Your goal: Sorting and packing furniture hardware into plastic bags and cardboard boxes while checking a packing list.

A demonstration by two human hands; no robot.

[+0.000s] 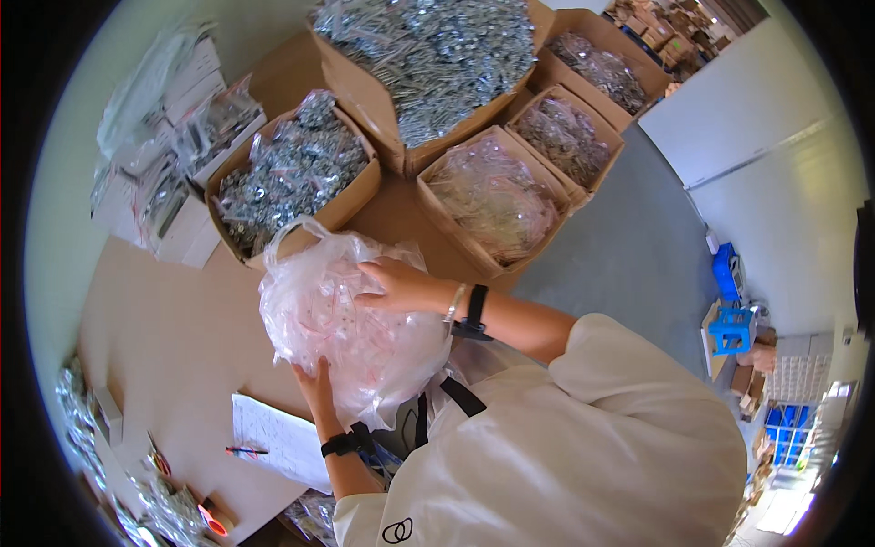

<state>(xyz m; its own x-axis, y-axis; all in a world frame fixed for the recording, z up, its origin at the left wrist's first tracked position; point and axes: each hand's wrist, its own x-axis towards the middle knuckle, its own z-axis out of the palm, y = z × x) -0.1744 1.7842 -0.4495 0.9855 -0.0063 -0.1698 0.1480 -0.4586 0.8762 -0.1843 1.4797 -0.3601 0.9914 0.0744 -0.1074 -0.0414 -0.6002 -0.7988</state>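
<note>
A big translucent plastic bag (342, 319) stands at the table's near edge, against my body. Through its film show many small clear packets with reddish edges. My right hand (401, 284) lies across the upper right of the bag, thumb and fingers stretched apart. Against the bag's lower left side rests my left hand (316, 387), its visible fingers spread; part of that hand's grip on the film is hard to make out. The bag's loose handles (296, 232) flop toward the cardboard box of packed metal parts (296, 169) just beyond it.
A large carton of screws (447, 73) stands at the back, with smaller cartons of clear packets (497, 196) to its right. White boxes (182, 137) are stacked far left. Paper (278, 438) with a pen (246, 450), scissors (159, 458) and orange tape (215, 517) lie lower left.
</note>
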